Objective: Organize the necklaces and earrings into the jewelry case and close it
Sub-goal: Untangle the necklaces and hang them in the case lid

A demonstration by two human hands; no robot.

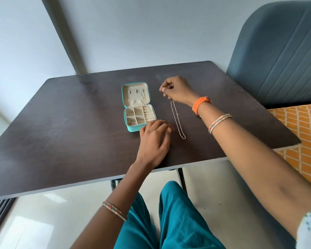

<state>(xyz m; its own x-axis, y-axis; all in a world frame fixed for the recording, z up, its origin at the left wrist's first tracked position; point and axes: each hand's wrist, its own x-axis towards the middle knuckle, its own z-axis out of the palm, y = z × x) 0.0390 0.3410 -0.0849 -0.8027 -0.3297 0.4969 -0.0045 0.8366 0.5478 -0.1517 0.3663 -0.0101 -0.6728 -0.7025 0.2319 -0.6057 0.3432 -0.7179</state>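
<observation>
- Lying open on the dark table point(61, 126), the teal jewelry case point(137, 106) sits just left of both hands, its lid point(135, 94) folded back on the far side and its tray point(139, 117) toward the person.
- The left hand point(153, 139) rests palm-down on the table, its fingers point(162, 124) loosely spread and slightly blurred; their tips lie just beside the near right corner of the tray. Whether they touch the case cannot be told.
- The right hand point(177, 90) is curled above the table, on the far side of the left fingers and to the right of the lid. Its thumb and forefinger are pressed together as if pinching something very small; what sits between them is too fine to make out.
- A thin silver necklace point(177, 119) lies stretched out on the table, running from just under the right hand's heel toward the person, ending near the left hand's fingertips on their right side. Neither hand visibly touches it.
- Inside the tray, the compartment nearest the left fingers holds a small heap of silvery jewelry point(132, 123); another fine chain point(147, 109) hangs from the lid down across the tray's right side.
- The right wrist wears an orange woven band point(201, 105) and a beaded bangle point(220, 123); the left forearm wears a matching bangle point(114, 210).
- A grey-blue chair point(280, 51) stands beyond the table's right edge, well apart from the fingers.
</observation>
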